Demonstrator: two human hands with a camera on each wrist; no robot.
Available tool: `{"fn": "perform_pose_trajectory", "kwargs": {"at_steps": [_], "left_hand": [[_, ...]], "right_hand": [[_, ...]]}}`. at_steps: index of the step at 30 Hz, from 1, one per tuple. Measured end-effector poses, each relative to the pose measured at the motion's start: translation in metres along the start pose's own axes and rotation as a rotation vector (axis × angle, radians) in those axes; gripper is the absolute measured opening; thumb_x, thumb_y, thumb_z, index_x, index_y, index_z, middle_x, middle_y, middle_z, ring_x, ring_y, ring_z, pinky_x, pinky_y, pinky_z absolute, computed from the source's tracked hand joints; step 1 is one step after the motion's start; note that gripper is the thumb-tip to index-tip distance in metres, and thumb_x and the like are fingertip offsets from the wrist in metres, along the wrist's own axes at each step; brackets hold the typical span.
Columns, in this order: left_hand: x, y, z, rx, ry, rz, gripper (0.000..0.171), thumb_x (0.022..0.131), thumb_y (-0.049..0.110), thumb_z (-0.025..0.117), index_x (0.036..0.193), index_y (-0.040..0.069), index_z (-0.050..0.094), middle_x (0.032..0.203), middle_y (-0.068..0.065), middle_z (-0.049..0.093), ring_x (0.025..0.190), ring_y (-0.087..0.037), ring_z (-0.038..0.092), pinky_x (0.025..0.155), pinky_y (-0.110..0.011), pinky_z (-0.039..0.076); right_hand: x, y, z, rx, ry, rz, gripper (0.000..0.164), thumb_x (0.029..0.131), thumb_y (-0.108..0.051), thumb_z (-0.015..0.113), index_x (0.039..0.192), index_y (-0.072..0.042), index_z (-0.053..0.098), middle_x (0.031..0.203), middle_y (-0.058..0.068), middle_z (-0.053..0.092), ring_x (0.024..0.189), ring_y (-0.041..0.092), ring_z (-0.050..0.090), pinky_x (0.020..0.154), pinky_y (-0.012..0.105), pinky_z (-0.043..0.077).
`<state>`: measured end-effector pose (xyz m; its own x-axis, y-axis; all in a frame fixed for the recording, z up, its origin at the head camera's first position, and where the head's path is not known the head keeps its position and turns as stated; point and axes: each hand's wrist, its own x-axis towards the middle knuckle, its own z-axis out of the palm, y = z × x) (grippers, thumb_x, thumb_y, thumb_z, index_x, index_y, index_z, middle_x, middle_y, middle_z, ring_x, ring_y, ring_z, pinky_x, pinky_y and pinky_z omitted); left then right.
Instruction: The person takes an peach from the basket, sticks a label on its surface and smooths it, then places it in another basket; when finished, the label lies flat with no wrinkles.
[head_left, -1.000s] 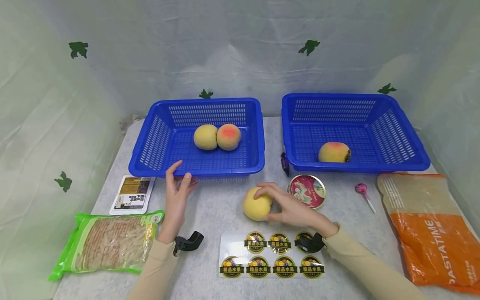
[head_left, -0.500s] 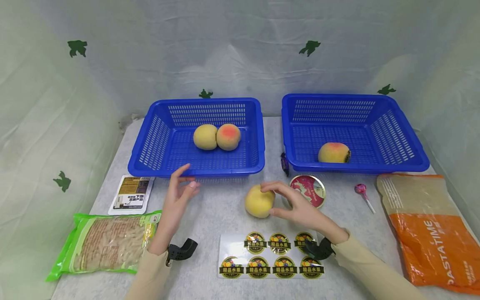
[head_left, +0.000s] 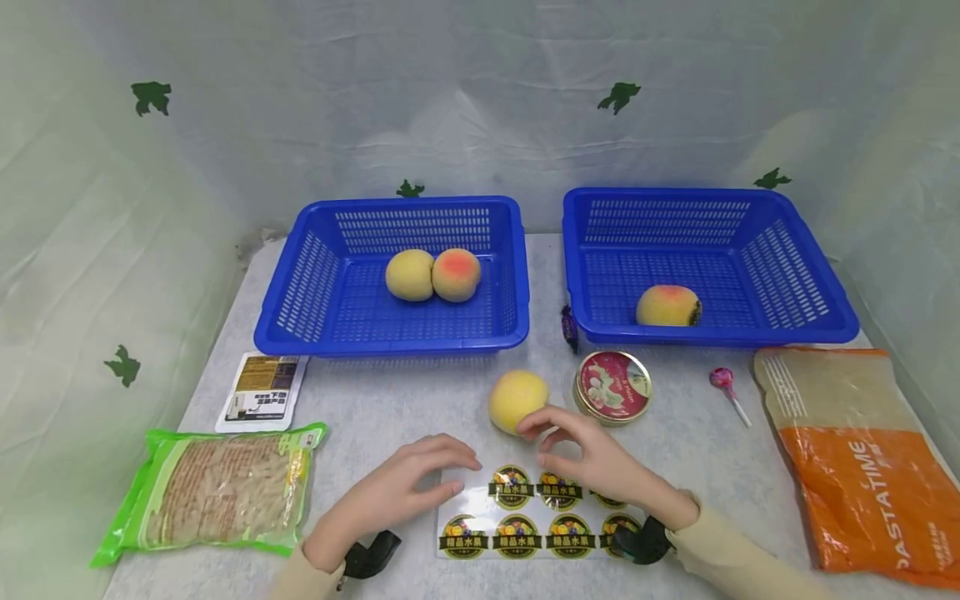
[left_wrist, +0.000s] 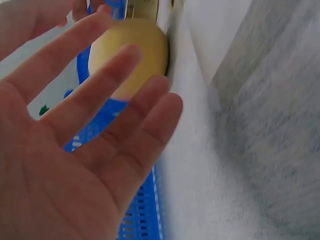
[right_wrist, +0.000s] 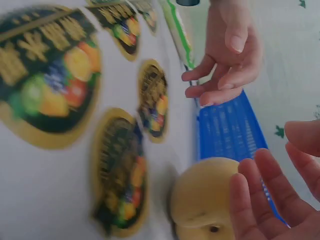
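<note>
In the head view, a pale worktop point(head_left: 405, 396) runs back to white sheeting point(head_left: 487, 125) dotted with green cutouts point(head_left: 151, 98), two blue baskets point(head_left: 392, 346) point(head_left: 712, 333) along its far edge! Mid-worktop sits the yellow peach point(head_left: 517, 402), right hand point(head_left: 600, 462) at its near right side, fingers loosely bent, nothing gripped; left hand point(head_left: 401, 483) over the left edge of the sticker sheet point(head_left: 543, 517), fingers relaxed. Left wrist: fingers spread wide, the peach beyond their tips. Right wrist: peach directly behind the bent fingertips, contact impossible to tell, left hand across, its fingers loose!
</note>
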<state>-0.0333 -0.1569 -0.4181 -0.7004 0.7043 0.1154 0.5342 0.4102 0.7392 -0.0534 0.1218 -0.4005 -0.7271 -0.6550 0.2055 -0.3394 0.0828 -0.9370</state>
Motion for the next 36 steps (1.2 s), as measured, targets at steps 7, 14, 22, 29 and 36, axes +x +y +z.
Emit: {"fn": "perform_pose_trajectory", "kwargs": {"at_steps": [7, 14, 22, 29, 36], "left_hand": [[-0.006, 0.012, 0.011, 0.126, -0.193, -0.064, 0.023, 0.090, 0.031, 0.054, 0.106, 0.021, 0.066, 0.122, 0.004, 0.051, 0.110, -0.015, 0.044, 0.091, -0.034, 0.040], [-0.009, 0.016, 0.020, 0.220, -0.239, -0.056, 0.025, 0.089, 0.035, 0.055, 0.109, 0.024, 0.066, 0.128, 0.000, 0.047, 0.112, -0.017, 0.041, 0.091, -0.038, 0.039], [-0.011, 0.012, 0.025, 0.252, -0.220, -0.042, 0.027, 0.086, 0.034, 0.059, 0.112, 0.028, 0.063, 0.130, 0.001, 0.045, 0.113, -0.017, 0.040, 0.087, -0.041, 0.040], [-0.013, 0.011, 0.030, 0.297, -0.190, -0.022, 0.038, 0.086, 0.036, 0.058, 0.123, 0.034, 0.054, 0.132, 0.002, 0.042, 0.115, -0.016, 0.038, 0.085, -0.042, 0.040], [-0.012, 0.010, 0.032, 0.321, -0.191, -0.027, 0.030, 0.087, 0.036, 0.057, 0.117, 0.032, 0.060, 0.132, 0.004, 0.041, 0.115, -0.016, 0.037, 0.084, -0.042, 0.039]], "right_hand": [[-0.015, 0.027, 0.021, -0.035, -0.112, 0.152, 0.036, 0.084, 0.000, 0.060, 0.117, -0.012, 0.052, 0.111, 0.005, 0.056, 0.096, 0.023, 0.054, 0.077, 0.032, 0.049], [-0.022, 0.034, 0.032, -0.109, -0.159, 0.234, 0.040, 0.083, -0.001, 0.062, 0.117, -0.018, 0.051, 0.105, 0.000, 0.052, 0.087, 0.014, 0.052, 0.069, 0.022, 0.049], [-0.023, 0.036, 0.036, -0.229, -0.161, 0.228, 0.039, 0.082, -0.006, 0.062, 0.117, -0.019, 0.051, 0.102, -0.003, 0.050, 0.079, 0.010, 0.051, 0.066, 0.019, 0.047], [-0.023, 0.038, 0.038, -0.255, -0.152, 0.223, 0.038, 0.082, -0.007, 0.062, 0.116, -0.019, 0.052, 0.100, -0.005, 0.049, 0.076, 0.008, 0.049, 0.064, 0.019, 0.046], [-0.021, 0.030, 0.039, -0.162, -0.119, 0.226, 0.032, 0.083, -0.005, 0.063, 0.112, -0.015, 0.056, 0.096, -0.003, 0.052, 0.074, 0.009, 0.050, 0.062, 0.021, 0.047]]}}
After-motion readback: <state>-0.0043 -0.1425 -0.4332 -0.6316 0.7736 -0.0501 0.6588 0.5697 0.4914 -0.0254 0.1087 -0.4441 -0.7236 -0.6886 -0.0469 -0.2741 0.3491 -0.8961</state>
